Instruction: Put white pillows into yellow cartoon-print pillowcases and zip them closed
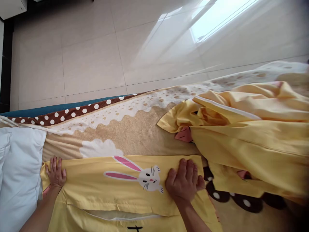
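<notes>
Flat palms press a yellow pillowcase (96,185) beside the pillow (16,167), left hand (56,173) at the end nearest it, right hand (184,182) farthest, fingers spread and gripping nothing; a dragging palm could ruck the loose cloth.

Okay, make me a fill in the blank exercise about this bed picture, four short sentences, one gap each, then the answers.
1. The left hand and the right hand lie flat on a yellow cloth printed with a pink-eared ____.
2. The pillow beside the left hand is ____ in colour.
3. The brown blanket border carries white ____.
4. The crumpled yellow bedding lies on the person's ____ side.

Missing words: rabbit; white; dots; right.
</notes>
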### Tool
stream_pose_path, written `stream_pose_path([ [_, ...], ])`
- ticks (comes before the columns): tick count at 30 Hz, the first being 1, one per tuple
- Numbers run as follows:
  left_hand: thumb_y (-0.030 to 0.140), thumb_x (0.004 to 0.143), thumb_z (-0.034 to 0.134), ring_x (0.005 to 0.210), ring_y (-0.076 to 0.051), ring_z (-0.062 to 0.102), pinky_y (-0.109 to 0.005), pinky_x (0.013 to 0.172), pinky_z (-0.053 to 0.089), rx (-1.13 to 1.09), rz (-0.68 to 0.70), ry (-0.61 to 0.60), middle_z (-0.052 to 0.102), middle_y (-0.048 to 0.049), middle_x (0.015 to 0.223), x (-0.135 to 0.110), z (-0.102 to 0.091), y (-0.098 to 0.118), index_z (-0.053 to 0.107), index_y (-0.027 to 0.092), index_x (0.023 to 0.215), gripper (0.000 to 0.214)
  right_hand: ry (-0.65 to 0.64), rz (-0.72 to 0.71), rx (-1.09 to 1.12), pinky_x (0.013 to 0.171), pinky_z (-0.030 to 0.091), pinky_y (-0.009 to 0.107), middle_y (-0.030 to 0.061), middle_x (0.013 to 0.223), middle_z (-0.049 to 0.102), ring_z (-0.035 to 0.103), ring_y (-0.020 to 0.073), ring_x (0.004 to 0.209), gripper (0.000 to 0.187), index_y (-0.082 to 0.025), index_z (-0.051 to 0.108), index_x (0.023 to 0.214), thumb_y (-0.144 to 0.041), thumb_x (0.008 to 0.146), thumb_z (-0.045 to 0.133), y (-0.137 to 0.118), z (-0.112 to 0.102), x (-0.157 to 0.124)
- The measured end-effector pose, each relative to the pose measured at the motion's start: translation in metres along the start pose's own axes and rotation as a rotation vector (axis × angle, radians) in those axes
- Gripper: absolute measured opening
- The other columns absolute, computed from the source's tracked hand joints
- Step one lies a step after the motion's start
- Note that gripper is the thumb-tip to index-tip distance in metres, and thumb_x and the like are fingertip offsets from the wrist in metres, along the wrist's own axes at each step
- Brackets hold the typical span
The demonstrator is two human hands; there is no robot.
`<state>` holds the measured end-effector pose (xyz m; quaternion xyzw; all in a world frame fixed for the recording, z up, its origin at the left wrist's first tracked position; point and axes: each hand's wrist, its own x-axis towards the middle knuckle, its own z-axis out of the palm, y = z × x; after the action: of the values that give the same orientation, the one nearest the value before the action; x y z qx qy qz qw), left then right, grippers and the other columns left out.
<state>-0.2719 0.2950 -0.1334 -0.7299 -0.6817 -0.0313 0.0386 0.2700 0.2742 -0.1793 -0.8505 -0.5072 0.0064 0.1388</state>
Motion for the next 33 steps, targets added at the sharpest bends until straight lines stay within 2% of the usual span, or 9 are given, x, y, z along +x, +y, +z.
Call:
stream_pose_path([
  [10,0.036,0.090,0.038,0.141,-0.039,0.036,-0.064,0.113,0.015,0.045,0.080,0.069,0.045,-0.0246,0.146,-0.001,-0.005,0.001,0.028,0.015,0.154,0.068,0.014,-0.032,0.000,0.107,0.028,0.063,0.0239,0.148,0.043,0.040,0.0383,0.138,0.063,-0.013,0.030,0.152,-0.034,0.093,0.034,0.003,-0.004,-0.003],
  [19,0.038,0.087,0.040,0.137,-0.036,0.042,-0.058,0.117,0.012,0.038,0.015,0.013,0.052,-0.0222,0.142,0.001,-0.013,0.007,0.056,0.012,0.136,0.058,0.019,-0.044,0.073,0.107,0.028,0.066,0.0227,0.151,0.041,0.038,0.0405,0.139,0.063,-0.017,0.027,0.153,-0.035,0.094,0.035,-0.002,-0.010,-0.002],
  [24,0.039,0.088,0.039,0.139,-0.033,0.040,-0.056,0.118,0.008,0.018,-0.034,0.002,0.050,-0.0194,0.145,0.007,-0.015,0.014,0.055,0.014,0.137,0.057,-0.017,-0.056,0.104,0.110,0.026,0.062,0.0219,0.149,0.042,0.036,0.0367,0.141,0.061,-0.014,0.036,0.149,-0.041,0.095,0.030,-0.004,-0.018,0.003],
  [27,0.037,0.093,0.037,0.142,-0.032,0.036,-0.055,0.117,0.008,0.024,0.004,-0.027,0.045,-0.0193,0.149,0.011,-0.025,0.016,0.048,0.014,0.142,0.056,-0.101,-0.062,0.115,0.107,0.028,0.061,0.0186,0.148,0.045,0.040,0.0354,0.138,0.063,-0.018,0.046,0.143,-0.050,0.091,0.029,0.005,-0.024,0.015],
  [30,0.041,0.095,0.039,0.141,-0.030,0.036,-0.052,0.116,0.012,0.031,0.091,-0.125,0.044,-0.0174,0.149,0.020,-0.045,0.002,0.046,0.019,0.144,0.054,-0.171,-0.110,0.118,0.104,0.030,0.058,0.0148,0.149,0.045,0.042,0.0340,0.135,0.065,-0.025,0.052,0.136,-0.060,0.086,0.032,0.019,-0.029,0.037],
  [33,0.051,0.092,0.047,0.125,-0.032,0.050,-0.051,0.111,0.020,0.088,0.111,-0.203,0.058,-0.0169,0.132,0.035,-0.069,-0.028,0.056,0.021,0.133,0.052,-0.251,-0.146,0.093,0.100,0.029,0.054,0.0169,0.139,0.053,0.044,0.0338,0.130,0.067,-0.023,0.052,0.132,-0.062,0.079,0.043,0.027,-0.031,0.064],
])
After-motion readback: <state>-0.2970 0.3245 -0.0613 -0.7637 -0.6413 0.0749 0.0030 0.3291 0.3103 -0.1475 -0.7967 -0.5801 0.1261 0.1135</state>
